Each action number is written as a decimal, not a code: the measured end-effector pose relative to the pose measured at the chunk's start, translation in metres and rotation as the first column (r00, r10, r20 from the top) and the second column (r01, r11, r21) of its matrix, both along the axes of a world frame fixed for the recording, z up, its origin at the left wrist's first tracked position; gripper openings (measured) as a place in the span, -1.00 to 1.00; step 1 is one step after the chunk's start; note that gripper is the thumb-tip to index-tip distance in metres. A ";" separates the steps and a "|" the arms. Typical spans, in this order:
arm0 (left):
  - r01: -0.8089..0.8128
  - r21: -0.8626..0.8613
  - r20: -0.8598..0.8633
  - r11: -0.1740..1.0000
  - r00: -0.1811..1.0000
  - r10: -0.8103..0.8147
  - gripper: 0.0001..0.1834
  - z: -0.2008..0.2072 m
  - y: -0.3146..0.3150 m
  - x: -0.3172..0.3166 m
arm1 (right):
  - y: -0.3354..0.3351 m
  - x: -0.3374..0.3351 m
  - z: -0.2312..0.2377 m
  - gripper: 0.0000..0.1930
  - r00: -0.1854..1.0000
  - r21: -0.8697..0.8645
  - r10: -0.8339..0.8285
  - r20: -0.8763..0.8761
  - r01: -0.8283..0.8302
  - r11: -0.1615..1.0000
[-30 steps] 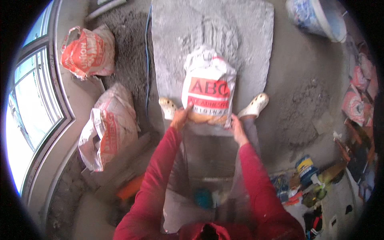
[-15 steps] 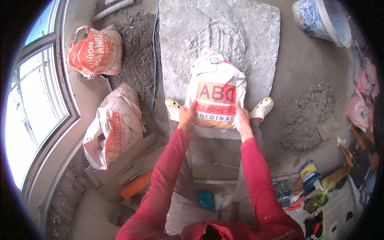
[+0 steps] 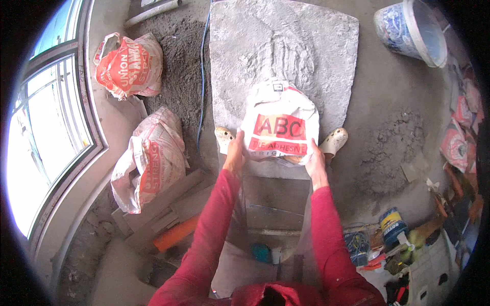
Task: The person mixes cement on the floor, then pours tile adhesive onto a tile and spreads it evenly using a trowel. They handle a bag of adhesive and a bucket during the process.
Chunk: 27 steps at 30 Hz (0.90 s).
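Observation:
A white and red tile adhesive bag is between my two hands, over the near part of a grey, powder-covered board. My left hand grips the bag's left side, and my right hand closes on its lower right edge. The bag's near end is bent under, so its lower print is partly hidden. Beyond the bag, a ridged mound of grey powder or mix lies on the board. My feet in pale clogs stand on either side of the bag.
Two red and white sacks, one upright and one slumped, stand at left near the window. A blue cable runs beside the board. A bucket lies tilted at far right; tools and a blue-yellow tub sit at near right.
The bag's near end has folded under and its print has tilted and shortened. My hands have shifted slightly, the right one lower along the bag's edge. The whole view has moved a little.

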<state>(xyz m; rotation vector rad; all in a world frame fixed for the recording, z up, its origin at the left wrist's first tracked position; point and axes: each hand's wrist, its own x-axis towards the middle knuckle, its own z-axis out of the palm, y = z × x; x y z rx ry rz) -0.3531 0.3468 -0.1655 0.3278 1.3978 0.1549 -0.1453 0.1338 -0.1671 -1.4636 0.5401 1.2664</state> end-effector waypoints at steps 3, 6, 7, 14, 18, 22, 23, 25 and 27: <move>0.416 0.278 -0.135 0.866 0.909 -0.394 -0.45 0.010 0.004 -0.004 | -0.005 -0.003 0.011 -0.49 0.996 -0.066 -0.067 0.051 0.070 0.995; 0.184 0.101 -0.066 0.978 0.982 -0.178 -0.45 0.023 -0.011 -0.021 | -0.002 -0.002 0.022 -0.42 0.978 0.085 -0.181 -0.102 0.190 0.978; 0.118 0.051 -0.078 0.992 0.990 -0.114 -0.44 0.023 -0.014 -0.027 | 0.000 0.001 0.025 -0.39 0.931 0.021 -0.275 -0.242 0.288 0.957; 0.387 -0.238 -0.226 0.891 0.870 -0.438 -0.22 -0.038 0.029 -0.017 | 0.027 0.033 0.008 -0.46 0.961 -0.006 -0.035 -0.275 0.035 0.999; 0.741 -0.047 -0.304 0.669 0.628 -0.717 -0.42 -0.030 0.036 -0.004 | 0.020 0.029 0.007 -0.54 0.988 -0.111 0.058 -0.140 -0.074 0.991; 0.519 0.081 -0.143 0.851 0.851 -0.505 -0.50 0.015 0.020 -0.017 | 0.007 0.019 0.027 -0.57 0.995 -0.057 0.072 -0.074 -0.076 0.995; 0.459 0.121 -0.070 0.880 0.888 -0.454 -0.51 0.025 0.019 -0.019 | 0.006 0.019 0.033 -0.58 0.995 -0.052 0.060 -0.078 -0.064 0.997; 0.372 0.093 -0.002 0.924 0.928 -0.374 -0.52 0.043 0.017 -0.023 | 0.004 0.018 0.048 -0.59 0.997 -0.031 0.060 -0.040 -0.061 0.998; 0.364 0.150 -0.004 0.919 0.930 -0.368 -0.64 0.060 0.021 -0.021 | 0.003 0.018 0.062 -0.60 0.995 -0.017 0.080 0.053 -0.080 0.997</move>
